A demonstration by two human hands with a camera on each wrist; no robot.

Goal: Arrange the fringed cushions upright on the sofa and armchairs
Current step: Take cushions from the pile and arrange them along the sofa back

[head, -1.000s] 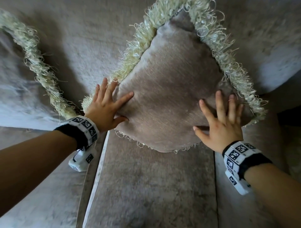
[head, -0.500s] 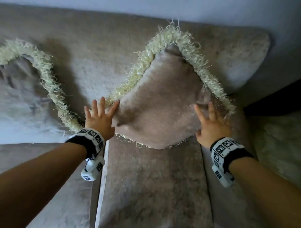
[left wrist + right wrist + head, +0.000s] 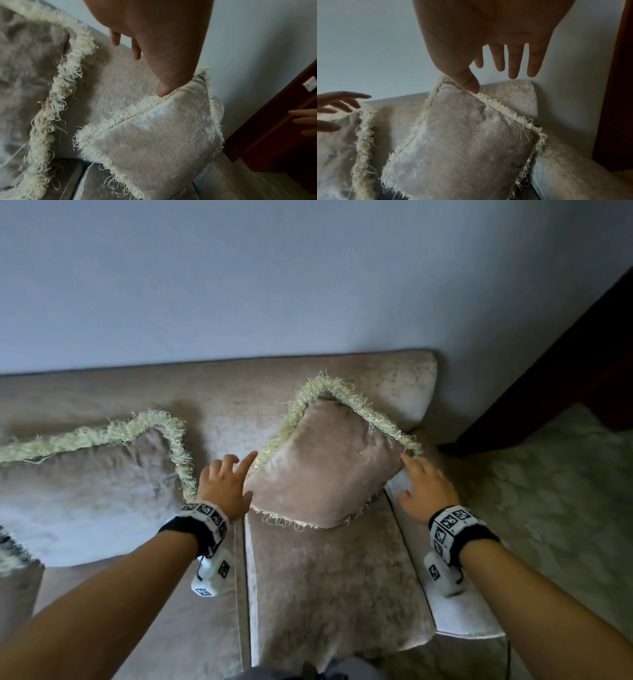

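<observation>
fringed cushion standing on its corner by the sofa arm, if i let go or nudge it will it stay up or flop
The fringed cushion probably flops: it balances diamond-wise on one corner and leans on the sofa back. It looks soft and light, its plush face dimpled, so a nudge should dent it. The loose fringe likely snags fingers. Both the left hand and right hand are open beside it.

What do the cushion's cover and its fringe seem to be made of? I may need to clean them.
The fringed cushion cover looks like taupe velvet or chenille: a short pile with a patchy sheen that catches the light. Its fringe appears to be cream looped yarn or thread, with loose curly strands sticking out. The exact fibre cannot be told from here.
</observation>
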